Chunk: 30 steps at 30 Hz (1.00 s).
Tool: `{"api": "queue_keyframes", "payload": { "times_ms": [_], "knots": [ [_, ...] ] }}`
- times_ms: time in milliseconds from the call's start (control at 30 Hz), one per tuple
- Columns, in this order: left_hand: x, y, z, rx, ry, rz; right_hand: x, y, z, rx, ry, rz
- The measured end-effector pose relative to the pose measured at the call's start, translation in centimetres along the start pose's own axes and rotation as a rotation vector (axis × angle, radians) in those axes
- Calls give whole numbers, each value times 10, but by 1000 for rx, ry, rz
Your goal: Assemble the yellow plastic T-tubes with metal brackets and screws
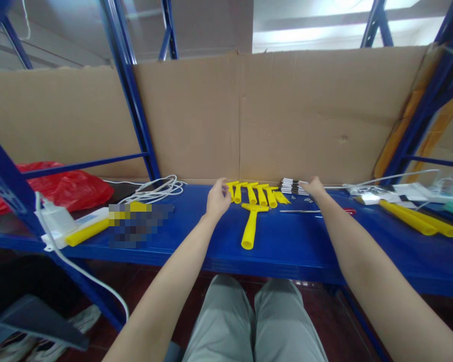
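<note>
My left hand [219, 197] is beside the leftmost of several small yellow T-shaped plastic handles [251, 194], standing in a row at the back of the blue shelf. Its fingers are loosely curved and apart; whether they touch that handle is unclear. At the right end of a pile of white pieces with black bands [289, 186], my right hand [314, 186] has its fingertips together on the pile's edge. A larger yellow T-shaped handle [250, 229] lies in front of the row. Thin yellow strips [281, 196] lie between row and pile.
A screwdriver with a red handle [349, 211] lies under my right forearm. Yellow tubes [419, 218] and clear bags [377, 193] are at right. To the left are coiled white cable [158, 188], a power strip [86, 218] and a red bag [56, 188]. Cardboard [287, 115] backs the shelf.
</note>
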<state>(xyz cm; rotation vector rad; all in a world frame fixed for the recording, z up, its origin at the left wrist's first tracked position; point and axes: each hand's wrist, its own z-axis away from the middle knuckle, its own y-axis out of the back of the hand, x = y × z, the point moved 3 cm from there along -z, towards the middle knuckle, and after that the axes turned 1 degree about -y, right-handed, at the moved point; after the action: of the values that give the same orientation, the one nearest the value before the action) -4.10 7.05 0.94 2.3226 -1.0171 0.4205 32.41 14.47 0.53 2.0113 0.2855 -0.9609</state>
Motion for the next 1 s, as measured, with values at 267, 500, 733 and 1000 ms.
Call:
{"api": "queue_keyframes", "payload": {
  "times_ms": [267, 500, 733, 1000],
  "knots": [
    [14, 7, 6, -19, -98, -49, -11, -8, 15, -69, -121, 123],
    [21, -1, 11, -100, -112, -80, -22, -7, 28, 39, -216, 120],
    [24, -7, 15, -170, -158, -103, -23, -11, 23, 72, -307, 95],
    [30, -11, 16, -200, -158, -32, -24, -15, 23, 118, -234, 146]
  ]
}}
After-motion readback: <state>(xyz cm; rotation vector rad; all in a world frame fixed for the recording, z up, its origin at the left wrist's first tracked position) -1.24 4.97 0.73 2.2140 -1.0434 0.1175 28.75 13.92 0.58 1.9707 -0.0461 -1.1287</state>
